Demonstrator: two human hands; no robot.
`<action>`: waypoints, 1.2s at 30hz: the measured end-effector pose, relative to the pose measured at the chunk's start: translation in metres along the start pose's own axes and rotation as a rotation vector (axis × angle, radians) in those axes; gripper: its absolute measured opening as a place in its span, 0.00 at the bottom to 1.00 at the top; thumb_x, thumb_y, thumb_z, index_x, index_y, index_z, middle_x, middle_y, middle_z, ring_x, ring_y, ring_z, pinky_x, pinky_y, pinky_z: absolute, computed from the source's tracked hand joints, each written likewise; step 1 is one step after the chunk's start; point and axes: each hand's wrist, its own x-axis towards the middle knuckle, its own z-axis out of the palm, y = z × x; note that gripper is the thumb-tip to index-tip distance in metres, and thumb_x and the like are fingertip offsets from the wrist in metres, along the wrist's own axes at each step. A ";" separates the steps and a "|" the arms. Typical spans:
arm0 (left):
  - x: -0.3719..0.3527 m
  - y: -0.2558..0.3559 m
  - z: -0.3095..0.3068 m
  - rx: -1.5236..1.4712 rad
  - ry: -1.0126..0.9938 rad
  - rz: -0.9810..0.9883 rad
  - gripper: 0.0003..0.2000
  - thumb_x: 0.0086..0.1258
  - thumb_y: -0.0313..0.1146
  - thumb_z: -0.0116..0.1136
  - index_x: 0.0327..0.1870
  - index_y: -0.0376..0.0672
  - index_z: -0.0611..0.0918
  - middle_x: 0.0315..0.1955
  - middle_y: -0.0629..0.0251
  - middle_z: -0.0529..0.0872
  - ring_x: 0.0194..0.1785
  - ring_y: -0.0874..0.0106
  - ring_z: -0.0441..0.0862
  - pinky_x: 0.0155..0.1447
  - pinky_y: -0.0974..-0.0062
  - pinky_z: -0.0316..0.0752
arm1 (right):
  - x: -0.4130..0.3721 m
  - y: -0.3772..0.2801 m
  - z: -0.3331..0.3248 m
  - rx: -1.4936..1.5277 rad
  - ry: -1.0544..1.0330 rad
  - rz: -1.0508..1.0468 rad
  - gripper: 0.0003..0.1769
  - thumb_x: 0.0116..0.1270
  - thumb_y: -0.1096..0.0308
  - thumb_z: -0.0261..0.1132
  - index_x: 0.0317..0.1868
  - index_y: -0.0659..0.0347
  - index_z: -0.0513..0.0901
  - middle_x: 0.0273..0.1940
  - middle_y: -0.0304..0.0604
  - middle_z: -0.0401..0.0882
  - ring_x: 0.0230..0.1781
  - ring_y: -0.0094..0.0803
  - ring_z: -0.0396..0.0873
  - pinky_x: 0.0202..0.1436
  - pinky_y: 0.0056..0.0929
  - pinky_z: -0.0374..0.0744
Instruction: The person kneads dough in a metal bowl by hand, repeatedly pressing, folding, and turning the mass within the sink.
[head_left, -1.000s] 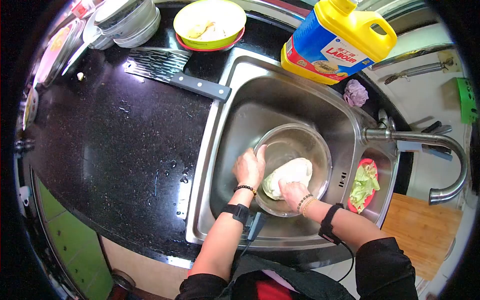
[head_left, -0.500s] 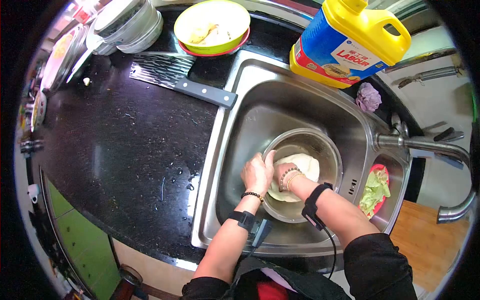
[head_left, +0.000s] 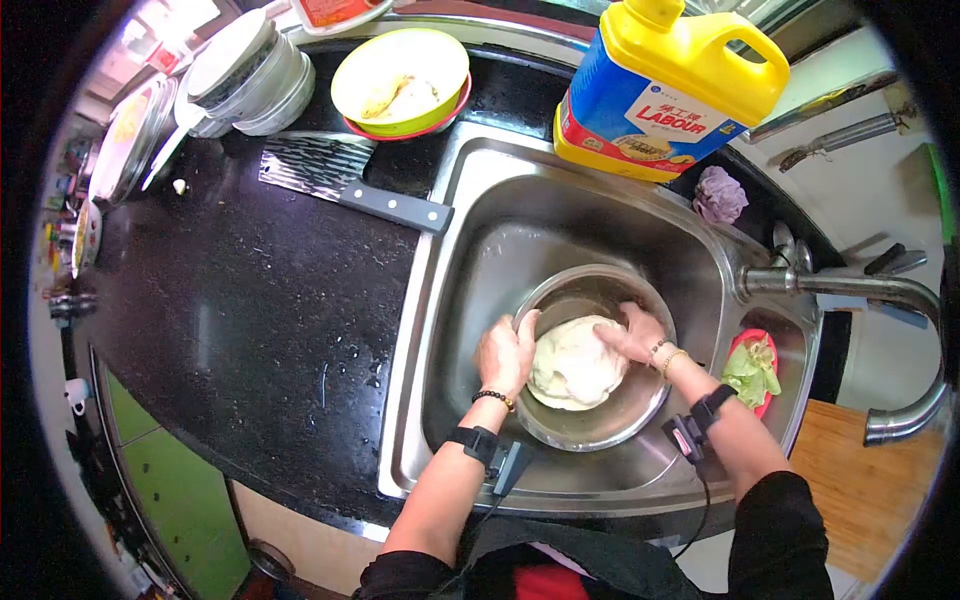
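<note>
A pale lump of dough [head_left: 580, 362] lies in a round steel bowl [head_left: 655, 415], and the bowl stands inside the sink [head_left: 480, 280]. My left hand [head_left: 505, 358] is at the bowl's left side, with its thumb over the rim and its fingers on the outer wall. Inside the bowl, my right hand [head_left: 640, 335] rests against the dough's upper right side. Its fingers are spread, and it grips nothing. The dough has an uneven, folded top.
A cleaver [head_left: 330, 180] lies on the black counter [head_left: 250, 330] left of the sink. Behind are a yellow-green bowl [head_left: 440, 85] and a yellow jug [head_left: 660, 110]. On the right are the faucet [head_left: 850, 283], a red dish with leaves [head_left: 752, 370] and a purple scrunched item [head_left: 719, 195].
My right hand has risen from pressing into the dough and shifted right, with its fingers now spread. The dough looks rounder and bulkier. My left hand stays at the bowl's rim.
</note>
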 end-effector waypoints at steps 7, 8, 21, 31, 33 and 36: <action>-0.002 0.002 -0.002 -0.009 -0.010 -0.017 0.24 0.63 0.54 0.48 0.28 0.36 0.78 0.26 0.45 0.81 0.34 0.49 0.79 0.40 0.56 0.72 | -0.026 0.014 0.029 0.092 0.056 -0.256 0.37 0.47 0.43 0.66 0.50 0.64 0.71 0.44 0.57 0.74 0.48 0.48 0.72 0.52 0.38 0.70; -0.002 0.003 -0.002 -0.013 -0.008 -0.016 0.24 0.63 0.54 0.48 0.28 0.36 0.78 0.26 0.45 0.81 0.34 0.49 0.79 0.40 0.56 0.72 | -0.038 0.011 0.026 0.071 0.120 -0.360 0.33 0.45 0.50 0.70 0.47 0.62 0.72 0.41 0.54 0.73 0.45 0.48 0.70 0.49 0.40 0.70; -0.004 0.000 -0.003 -0.016 0.003 -0.008 0.25 0.62 0.55 0.50 0.28 0.36 0.78 0.26 0.44 0.81 0.34 0.48 0.78 0.38 0.55 0.71 | -0.133 -0.032 -0.005 -0.261 -0.090 -0.687 0.22 0.45 0.67 0.69 0.40 0.60 0.71 0.38 0.49 0.69 0.41 0.45 0.70 0.44 0.38 0.72; -0.001 -0.005 0.001 0.004 0.017 0.043 0.26 0.62 0.55 0.50 0.29 0.34 0.79 0.25 0.42 0.80 0.35 0.46 0.78 0.40 0.55 0.72 | -0.130 -0.042 0.053 -0.514 -0.142 -0.611 0.09 0.54 0.71 0.55 0.37 0.61 0.71 0.31 0.49 0.75 0.36 0.43 0.75 0.39 0.38 0.75; -0.001 -0.003 -0.001 0.016 0.001 0.027 0.25 0.62 0.55 0.49 0.30 0.35 0.79 0.27 0.43 0.80 0.35 0.47 0.78 0.40 0.55 0.72 | -0.125 -0.045 0.059 -0.497 -0.150 -0.614 0.10 0.54 0.72 0.56 0.38 0.62 0.71 0.31 0.50 0.76 0.35 0.43 0.77 0.38 0.37 0.76; -0.003 -0.003 0.000 0.033 -0.026 0.015 0.25 0.62 0.55 0.49 0.31 0.36 0.80 0.28 0.45 0.81 0.36 0.48 0.79 0.40 0.55 0.73 | -0.116 -0.050 0.062 -0.533 -0.155 -0.581 0.09 0.54 0.73 0.56 0.37 0.63 0.71 0.30 0.52 0.78 0.33 0.44 0.79 0.35 0.37 0.77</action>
